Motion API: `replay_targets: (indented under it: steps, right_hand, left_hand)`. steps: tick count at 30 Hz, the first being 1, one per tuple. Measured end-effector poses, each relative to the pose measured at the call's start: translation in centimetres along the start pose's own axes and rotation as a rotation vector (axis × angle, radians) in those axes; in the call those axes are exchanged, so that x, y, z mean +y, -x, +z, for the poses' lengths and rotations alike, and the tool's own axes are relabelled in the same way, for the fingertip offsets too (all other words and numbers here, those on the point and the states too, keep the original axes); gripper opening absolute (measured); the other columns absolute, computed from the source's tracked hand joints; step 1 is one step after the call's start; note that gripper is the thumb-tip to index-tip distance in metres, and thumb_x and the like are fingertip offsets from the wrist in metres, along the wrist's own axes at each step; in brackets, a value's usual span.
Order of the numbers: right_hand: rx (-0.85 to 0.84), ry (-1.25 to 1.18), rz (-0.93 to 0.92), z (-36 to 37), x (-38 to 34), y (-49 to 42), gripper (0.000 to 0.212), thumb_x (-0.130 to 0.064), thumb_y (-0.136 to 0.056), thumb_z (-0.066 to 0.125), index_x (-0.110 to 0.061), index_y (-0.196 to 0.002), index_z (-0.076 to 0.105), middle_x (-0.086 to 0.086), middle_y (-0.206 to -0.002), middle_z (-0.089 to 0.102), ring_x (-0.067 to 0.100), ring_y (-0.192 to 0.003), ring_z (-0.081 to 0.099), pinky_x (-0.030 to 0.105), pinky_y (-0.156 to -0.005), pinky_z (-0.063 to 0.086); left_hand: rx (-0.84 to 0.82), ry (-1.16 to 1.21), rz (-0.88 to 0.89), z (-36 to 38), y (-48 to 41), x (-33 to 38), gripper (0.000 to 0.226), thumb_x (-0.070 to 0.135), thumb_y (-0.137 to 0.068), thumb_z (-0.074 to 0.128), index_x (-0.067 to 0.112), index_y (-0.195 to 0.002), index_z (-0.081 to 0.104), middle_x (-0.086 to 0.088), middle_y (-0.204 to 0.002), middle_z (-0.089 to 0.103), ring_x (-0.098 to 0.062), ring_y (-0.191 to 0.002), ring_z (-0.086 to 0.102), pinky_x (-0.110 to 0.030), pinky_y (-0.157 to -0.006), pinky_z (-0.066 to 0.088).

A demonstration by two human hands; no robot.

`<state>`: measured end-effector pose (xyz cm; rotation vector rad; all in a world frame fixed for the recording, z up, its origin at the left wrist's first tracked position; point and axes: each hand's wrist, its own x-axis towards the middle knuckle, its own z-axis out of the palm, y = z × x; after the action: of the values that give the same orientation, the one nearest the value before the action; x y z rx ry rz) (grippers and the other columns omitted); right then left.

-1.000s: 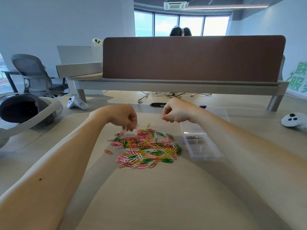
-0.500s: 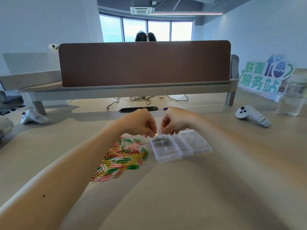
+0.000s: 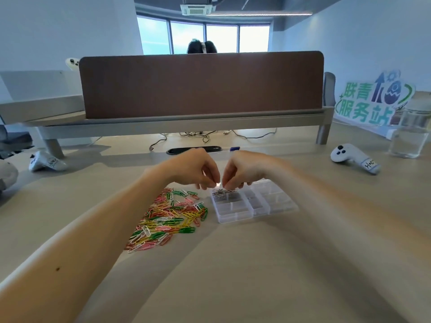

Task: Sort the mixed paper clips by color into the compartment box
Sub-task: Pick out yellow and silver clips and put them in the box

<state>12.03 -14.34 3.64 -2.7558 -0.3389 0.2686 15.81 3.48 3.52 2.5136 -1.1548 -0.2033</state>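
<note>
A mixed pile of pink, green, yellow, white and red paper clips (image 3: 170, 216) lies on the desk. Just right of it stands the clear compartment box (image 3: 275, 207). Its far-left compartment holds several silver clips (image 3: 224, 194); the other compartments look empty. My left hand (image 3: 194, 169) and my right hand (image 3: 243, 170) hover above that compartment with their curled fingertips almost touching. A small pale silver clip (image 3: 218, 183) glints between the fingertips, pinched by both hands.
A white controller (image 3: 354, 157) and a clear water bottle (image 3: 410, 129) stand at the right, in front of a green sign (image 3: 373, 101). Another controller (image 3: 46, 162) lies at the left. A brown desk divider (image 3: 200, 85) closes the back, with a person's head behind it.
Both hands have moved right, from above the clip pile to above the box's silver-clip compartment, and come close together. The view has swung right with them.
</note>
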Motion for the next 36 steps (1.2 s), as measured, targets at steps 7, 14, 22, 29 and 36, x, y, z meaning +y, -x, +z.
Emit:
replay_targets:
  steps: [7,14,22,29,36]
  right_hand:
    - [0.048,-0.039,-0.080,0.5,-1.9,-0.4,0.010,-0.029,-0.089,0.068,-0.023,-0.096,0.073,-0.007,-0.082,0.072,0.006,-0.072,0.063,0.019,-0.057,0.046]
    - [-0.016,0.042,-0.197,2.4,-5.9,-1.9,0.023,-0.038,-0.079,0.077,-0.024,-0.098,0.073,-0.012,-0.091,0.072,0.007,-0.085,0.066,0.028,-0.077,0.056]
    - [0.048,0.181,-0.233,4.2,-8.5,-3.7,0.024,-0.034,-0.087,0.070,-0.014,-0.099,0.076,-0.003,-0.090,0.073,0.012,-0.080,0.065,0.023,-0.063,0.047]
    - [0.009,0.216,-0.183,5.3,-9.9,-4.7,0.018,-0.029,-0.084,0.073,-0.013,-0.092,0.076,0.000,-0.084,0.071,0.014,-0.075,0.063,0.026,-0.064,0.051]
    - [-0.035,0.209,-0.179,5.6,-10.0,-4.8,0.011,-0.023,-0.089,0.066,-0.013,-0.086,0.071,0.000,-0.081,0.065,0.016,-0.075,0.057,0.025,-0.060,0.046]
  left_hand:
    - [0.011,-0.042,-0.147,-2.8,3.2,-2.9,0.006,0.020,-0.084,0.071,0.020,-0.090,0.071,0.003,-0.084,0.072,-0.010,-0.066,0.069,-0.020,-0.059,0.056]
    - [-0.215,-0.153,-0.351,-2.6,6.6,-4.7,0.043,0.036,-0.077,0.076,0.023,-0.115,0.064,0.005,-0.108,0.066,-0.009,-0.084,0.064,-0.023,-0.067,0.058]
    - [-0.285,-0.143,-0.387,-2.6,8.2,-5.6,0.020,0.023,-0.077,0.078,0.030,-0.093,0.068,0.007,-0.092,0.070,-0.009,-0.077,0.064,-0.022,-0.062,0.053]
    - [-0.213,-0.149,-0.396,-2.4,8.7,-6.1,0.015,0.037,-0.080,0.074,0.034,-0.093,0.067,0.010,-0.094,0.069,-0.012,-0.084,0.067,-0.037,-0.083,0.057]
    - [-0.177,-0.136,-0.371,-2.2,8.9,-6.0,0.020,0.039,-0.081,0.072,0.031,-0.098,0.068,0.010,-0.096,0.069,-0.011,-0.084,0.067,-0.039,-0.088,0.055]
